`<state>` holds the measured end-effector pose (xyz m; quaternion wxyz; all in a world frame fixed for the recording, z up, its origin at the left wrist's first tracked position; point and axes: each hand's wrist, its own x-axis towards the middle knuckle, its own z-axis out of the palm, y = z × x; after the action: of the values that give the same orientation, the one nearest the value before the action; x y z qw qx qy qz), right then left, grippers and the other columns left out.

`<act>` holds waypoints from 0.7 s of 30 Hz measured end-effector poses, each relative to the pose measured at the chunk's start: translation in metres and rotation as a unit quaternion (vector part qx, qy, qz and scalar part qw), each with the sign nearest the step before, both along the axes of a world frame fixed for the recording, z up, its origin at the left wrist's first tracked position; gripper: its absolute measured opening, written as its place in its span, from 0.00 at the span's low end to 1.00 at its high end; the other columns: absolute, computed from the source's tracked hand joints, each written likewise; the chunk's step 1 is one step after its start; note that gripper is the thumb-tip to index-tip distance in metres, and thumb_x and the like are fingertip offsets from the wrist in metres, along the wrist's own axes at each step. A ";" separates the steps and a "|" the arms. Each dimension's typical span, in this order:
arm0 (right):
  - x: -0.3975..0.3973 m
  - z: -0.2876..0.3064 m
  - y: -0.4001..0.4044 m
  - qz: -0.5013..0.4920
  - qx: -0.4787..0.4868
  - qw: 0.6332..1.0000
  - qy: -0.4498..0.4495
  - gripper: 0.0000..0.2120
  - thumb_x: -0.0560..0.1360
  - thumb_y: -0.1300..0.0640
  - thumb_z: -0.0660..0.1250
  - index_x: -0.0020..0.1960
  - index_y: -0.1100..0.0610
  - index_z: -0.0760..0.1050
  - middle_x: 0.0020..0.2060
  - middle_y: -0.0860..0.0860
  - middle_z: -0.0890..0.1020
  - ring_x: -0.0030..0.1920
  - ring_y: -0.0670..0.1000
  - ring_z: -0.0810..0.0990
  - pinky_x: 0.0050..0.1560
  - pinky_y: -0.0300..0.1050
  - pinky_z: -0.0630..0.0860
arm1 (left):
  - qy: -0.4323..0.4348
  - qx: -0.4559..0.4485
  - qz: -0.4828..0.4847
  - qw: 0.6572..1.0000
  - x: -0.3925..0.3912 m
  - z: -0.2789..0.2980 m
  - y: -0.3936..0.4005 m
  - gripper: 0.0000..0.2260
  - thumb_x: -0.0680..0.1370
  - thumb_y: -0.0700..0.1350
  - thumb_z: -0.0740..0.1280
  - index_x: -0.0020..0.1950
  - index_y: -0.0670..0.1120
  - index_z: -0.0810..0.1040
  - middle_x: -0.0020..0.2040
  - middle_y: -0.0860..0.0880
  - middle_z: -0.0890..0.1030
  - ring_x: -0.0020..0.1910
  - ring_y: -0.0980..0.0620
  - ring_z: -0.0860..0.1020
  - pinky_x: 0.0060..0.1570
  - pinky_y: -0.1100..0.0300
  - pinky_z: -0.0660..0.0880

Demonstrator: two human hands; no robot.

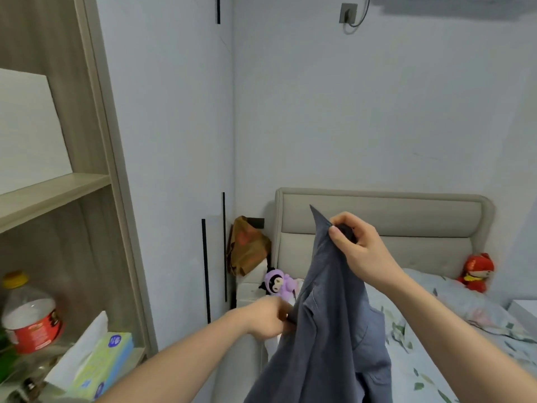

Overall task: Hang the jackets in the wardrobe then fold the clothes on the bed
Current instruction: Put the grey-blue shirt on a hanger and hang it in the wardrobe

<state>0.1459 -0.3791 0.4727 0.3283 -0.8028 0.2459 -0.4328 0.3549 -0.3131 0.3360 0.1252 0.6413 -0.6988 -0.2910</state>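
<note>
A grey jacket (325,330) is held up in the lower centre of the frame, in front of the bed (436,344), its cloth hanging down past the bottom edge. Its upper edge is pinched by the right hand (359,245), fingers curled tightly round a bunch of fabric near the pointed collar. The left hand (268,317) is blurred; its grip is closed on the jacket's left edge, lower down.

Behind the jacket, a padded beige headboard (406,216) is seen against the pale wall. A purple plush toy (277,283) lies at the left of the bed, partly hidden by the jacket, and a brown paper bag (247,245) stands behind it in the corner. A red doll (476,271) sits at the right, near the headboard. The bed is covered by a floral sheet.

At the left of the frame, open wooden shelves (52,193) are seen. On the lower shelf stand a plastic bottle (29,312) with a yellow cap and red label, and a tissue box (101,365) with a white tissue sticking out of it. A white board leans on the upper shelf.
</note>
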 end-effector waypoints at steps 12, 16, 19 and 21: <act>0.055 -0.046 -0.099 -0.061 -0.008 0.998 0.022 0.09 0.82 0.59 0.65 0.44 0.52 0.76 0.35 0.45 0.80 0.35 0.44 0.75 0.36 0.33 0.70 | -0.035 -0.012 0.177 0.984 0.106 -0.014 -0.093 0.05 0.77 0.50 0.73 0.49 0.51 0.86 0.46 0.56 0.84 0.46 0.56 0.81 0.44 0.66 0.75; 0.086 -0.068 -0.136 -0.039 0.008 0.999 0.034 0.09 0.82 0.59 0.65 0.43 0.52 0.76 0.34 0.47 0.79 0.34 0.44 0.73 0.36 0.34 0.69 | -0.212 0.006 0.213 0.954 0.160 -0.013 -0.140 0.10 0.75 0.45 0.66 0.54 0.52 0.84 0.55 0.53 0.83 0.54 0.50 0.82 0.53 0.57 0.79; 0.109 -0.084 -0.168 -0.036 0.019 0.998 0.042 0.10 0.82 0.59 0.65 0.43 0.51 0.75 0.34 0.47 0.78 0.34 0.46 0.73 0.36 0.36 0.69 | -0.388 0.022 0.188 0.902 0.202 -0.010 -0.177 0.16 0.75 0.43 0.64 0.61 0.50 0.81 0.60 0.48 0.80 0.58 0.45 0.79 0.62 0.50 0.74; 0.124 -0.091 -0.190 -0.035 0.027 0.998 0.046 0.10 0.82 0.58 0.65 0.42 0.51 0.75 0.33 0.46 0.78 0.33 0.44 0.72 0.36 0.36 0.69 | -0.482 0.049 0.171 0.858 0.225 -0.010 -0.199 0.17 0.76 0.43 0.65 0.65 0.47 0.77 0.62 0.45 0.76 0.61 0.44 0.75 0.64 0.49 0.68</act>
<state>0.2700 -0.5687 0.3814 0.3224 -0.8038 0.3004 -0.3997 0.5803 -0.5125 0.3262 -0.2110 0.8162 -0.5359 0.0463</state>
